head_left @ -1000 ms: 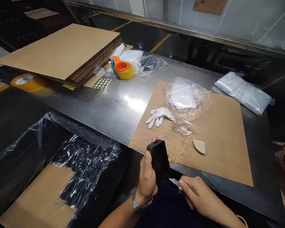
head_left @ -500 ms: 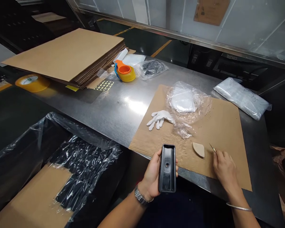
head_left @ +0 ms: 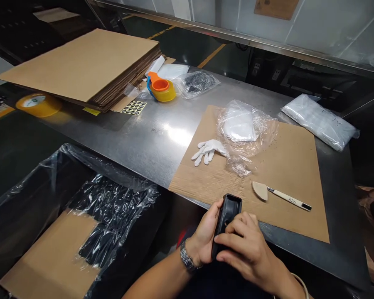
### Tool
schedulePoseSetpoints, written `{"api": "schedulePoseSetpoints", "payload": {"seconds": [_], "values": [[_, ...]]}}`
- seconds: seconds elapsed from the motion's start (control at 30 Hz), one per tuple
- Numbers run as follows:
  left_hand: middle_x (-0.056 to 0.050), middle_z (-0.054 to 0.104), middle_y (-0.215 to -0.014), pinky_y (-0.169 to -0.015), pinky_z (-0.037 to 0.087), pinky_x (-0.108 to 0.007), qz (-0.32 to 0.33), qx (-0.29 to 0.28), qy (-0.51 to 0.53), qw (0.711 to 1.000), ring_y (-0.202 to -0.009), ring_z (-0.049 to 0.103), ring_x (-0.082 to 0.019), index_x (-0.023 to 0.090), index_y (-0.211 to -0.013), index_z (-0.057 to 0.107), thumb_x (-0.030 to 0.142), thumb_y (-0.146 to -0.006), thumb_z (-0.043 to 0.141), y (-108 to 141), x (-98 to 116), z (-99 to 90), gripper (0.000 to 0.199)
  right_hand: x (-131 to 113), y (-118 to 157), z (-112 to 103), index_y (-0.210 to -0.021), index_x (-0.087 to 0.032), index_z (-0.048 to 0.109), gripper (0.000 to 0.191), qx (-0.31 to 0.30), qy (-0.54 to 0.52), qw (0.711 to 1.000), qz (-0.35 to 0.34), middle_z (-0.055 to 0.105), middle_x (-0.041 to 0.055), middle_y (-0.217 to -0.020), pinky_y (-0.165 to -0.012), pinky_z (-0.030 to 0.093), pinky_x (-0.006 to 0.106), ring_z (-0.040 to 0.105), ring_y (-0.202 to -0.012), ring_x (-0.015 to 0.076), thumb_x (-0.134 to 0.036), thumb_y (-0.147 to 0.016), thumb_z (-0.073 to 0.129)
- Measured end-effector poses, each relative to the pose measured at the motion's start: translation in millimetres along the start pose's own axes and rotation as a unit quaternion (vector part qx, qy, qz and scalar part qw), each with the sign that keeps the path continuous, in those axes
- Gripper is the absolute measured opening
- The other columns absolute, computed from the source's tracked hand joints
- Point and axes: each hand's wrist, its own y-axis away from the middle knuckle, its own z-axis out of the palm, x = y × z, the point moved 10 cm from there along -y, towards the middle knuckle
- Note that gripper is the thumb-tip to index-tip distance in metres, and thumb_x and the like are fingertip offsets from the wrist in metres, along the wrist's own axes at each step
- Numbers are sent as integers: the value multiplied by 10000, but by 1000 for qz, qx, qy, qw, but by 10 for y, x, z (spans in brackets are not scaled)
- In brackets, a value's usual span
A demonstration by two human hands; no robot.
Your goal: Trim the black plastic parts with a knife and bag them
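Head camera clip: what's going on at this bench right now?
A person holds a black plastic housing in both hands at the near edge of a steel table: the left hand grips it from the side, the right hand lies over its lower part. On the cardboard sheet lie a small knife, a tan wedge-shaped piece, a white glove and a clear plastic bag. A plastic-lined box sits at the left.

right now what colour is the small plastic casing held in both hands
Black, glossy plastic casing; the head view shows it.

Bare steel (head_left: 149, 141) left of glove (head_left: 208, 150)
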Motion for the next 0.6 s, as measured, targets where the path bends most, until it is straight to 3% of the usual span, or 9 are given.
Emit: {"api": "schedulePoseSetpoints", "payload": {"seconds": [0.2, 0.3, 0.43, 0.53, 0.6], "values": [[-55, 645, -623, -644, 454, -247, -18, 7, -3, 1000, -627, 624, -176, 116, -718, 645, 383, -853, 441, 45, -113, 40, 361, 176, -8, 77, -916, -270, 664, 148, -26, -62, 997, 34, 574, -5, -744, -736, 326, 341, 448, -792, 162, -353, -869, 551], [-59, 638, -599, -560, 456, -255, -41, 14, -14, 999, -517, 596, -160, 110, -795, 661, 417, -865, 404, 68, -215, 16, 407, 302, -26, -23, -904, -277, 680, 128, 3, -57, 997, 44, 543, -3, -737, -721, 328, 337, 442, -786, 160, -278, -871, 556], [-60, 571, -488, -417, 380, -205, -57, 67, -93, 992, -374, 509, -112, 97, -680, 643, 539, -850, 382, 112, -304, -145, 539, 503, -63, -198, -979, -270, 671, 162, 53, -42, 996, 59, 515, 16, -801, -738, 360, 350, 449, -819, 173, -250, -855, 569], [-69, 550, -489, -415, 375, -194, -82, 68, -128, 986, -390, 508, -105, 76, -631, 631, 614, -831, 337, 141, -357, -167, 644, 612, -89, -308, -1010, -212, 657, 185, 85, -64, 992, 67, 552, 54, -928, -790, 396, 357, 478, -904, 186, -237, -839, 590], [-68, 551, -497, -429, 386, -198, -89, 67, -144, 983, -404, 510, -107, 68, -650, 638, 634, -822, 328, 151, -363, -168, 668, 632, -112, -324, -975, -179, 663, 158, 87, -93, 990, 61, 589, 60, -908, -762, 422, 326, 509, -874, 172, -216, -849, 575]]}}
